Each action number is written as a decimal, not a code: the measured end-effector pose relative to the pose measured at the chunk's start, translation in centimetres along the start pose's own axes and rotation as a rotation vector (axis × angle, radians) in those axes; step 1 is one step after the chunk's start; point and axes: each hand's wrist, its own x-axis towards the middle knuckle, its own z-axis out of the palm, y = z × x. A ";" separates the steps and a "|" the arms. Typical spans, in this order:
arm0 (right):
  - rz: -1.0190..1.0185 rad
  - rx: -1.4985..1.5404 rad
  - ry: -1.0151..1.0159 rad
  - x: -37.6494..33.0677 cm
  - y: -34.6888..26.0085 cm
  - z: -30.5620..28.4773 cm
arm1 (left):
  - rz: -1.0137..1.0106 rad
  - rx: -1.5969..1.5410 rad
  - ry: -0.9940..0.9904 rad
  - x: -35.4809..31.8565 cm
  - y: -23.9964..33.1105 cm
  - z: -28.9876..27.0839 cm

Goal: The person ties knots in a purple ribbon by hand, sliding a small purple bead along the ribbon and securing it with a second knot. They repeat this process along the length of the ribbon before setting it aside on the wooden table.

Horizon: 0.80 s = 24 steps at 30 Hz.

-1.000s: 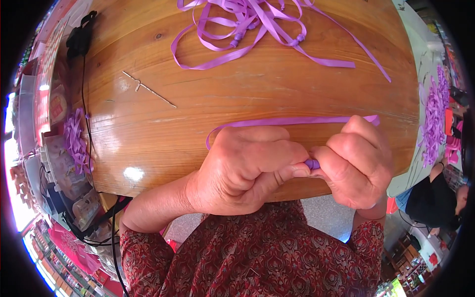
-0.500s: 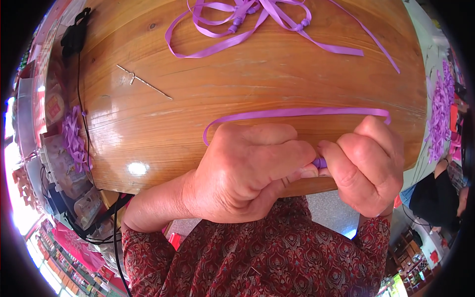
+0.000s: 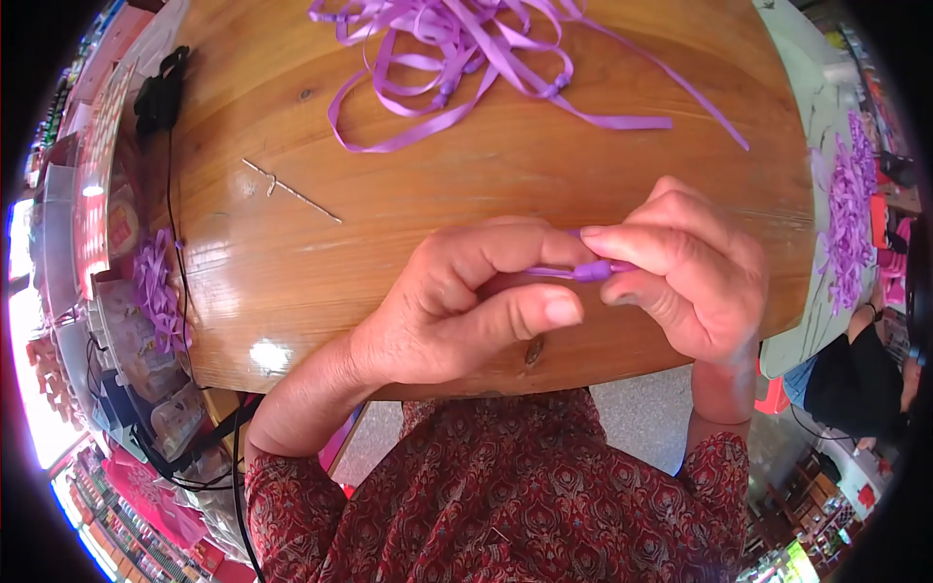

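Pinching a thin purple ribbon piece (image 3: 588, 271) between thumb and fingertips, the left hand (image 3: 466, 306) and right hand (image 3: 685, 272) meet just above the near edge of the round wooden table (image 3: 408, 214). Both grips are closed tight on it. Bare wood lies open between the hands and the tangle of purple ribbons (image 3: 486, 49) at the far side. A thin metal wire hook (image 3: 290, 190) lies to the left, well apart.

Left hand (image 3: 466, 306) and right hand (image 3: 685, 277) meet fingertip to fingertip, fingers curled and pinching, forearms bent inward
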 end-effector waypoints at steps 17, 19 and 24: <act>0.416 0.033 0.310 -4.7 -1.1 -8.9 | 0.388 0.491 0.547 1.6 -1.1 -1.6; 0.514 -0.030 0.552 -6.1 -1.2 -13.0 | 0.377 0.505 0.519 1.6 -1.4 -1.4; 0.517 -0.562 0.966 -12.2 1.5 -28.0 | 0.312 0.614 0.419 2.1 -1.3 -0.6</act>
